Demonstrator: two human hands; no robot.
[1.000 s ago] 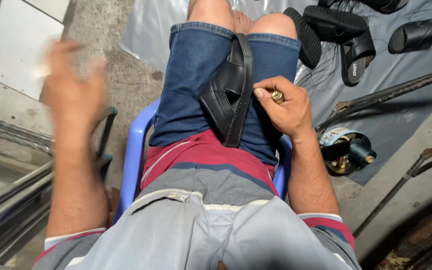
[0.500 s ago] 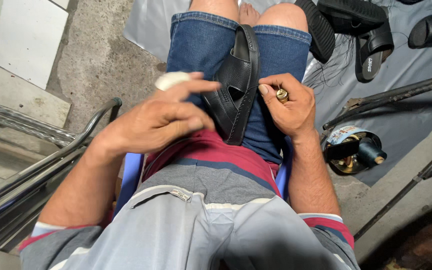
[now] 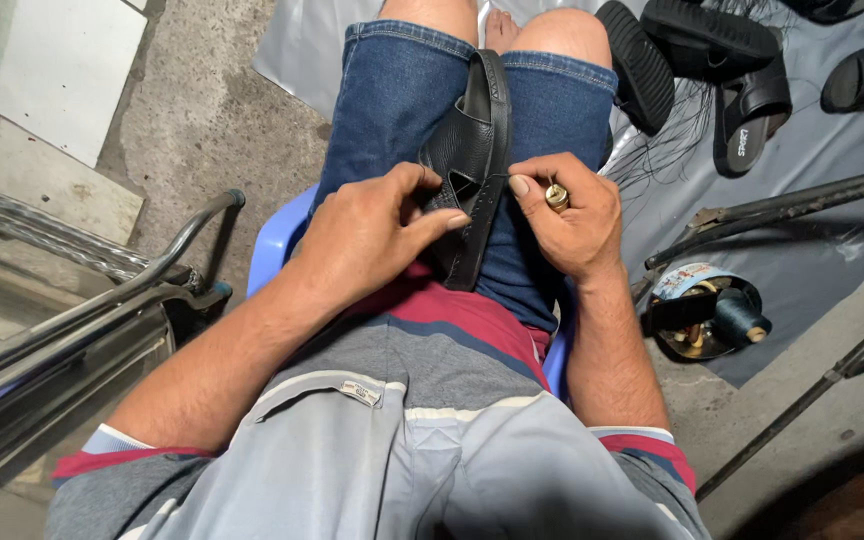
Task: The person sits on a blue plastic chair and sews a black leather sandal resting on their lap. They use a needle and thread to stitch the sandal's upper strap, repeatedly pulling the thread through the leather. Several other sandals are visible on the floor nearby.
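Note:
A black leather sandal (image 3: pixel 477 130) lies on edge between my thighs, over blue denim shorts. My left hand (image 3: pixel 372 235) grips its strap from the left, thumb and fingers wrapped on the leather. My right hand (image 3: pixel 567 215) presses against the sandal's right edge and pinches a small brass-tipped tool (image 3: pixel 556 196) between thumb and forefinger. I sit on a blue plastic chair (image 3: pixel 277 235).
More black sandals (image 3: pixel 712 60) lie on a grey sheet (image 3: pixel 812 140) at the upper right. A round tin with a dark thread spool (image 3: pixel 707 310) stands at my right. Metal rods (image 3: pixel 782 205) cross the right side. A steel railing (image 3: pixel 102 300) runs along the left.
My left hand swung from raised at the left down onto the sandal and took hold of its strap. The right hand stayed against the sandal with the tool.

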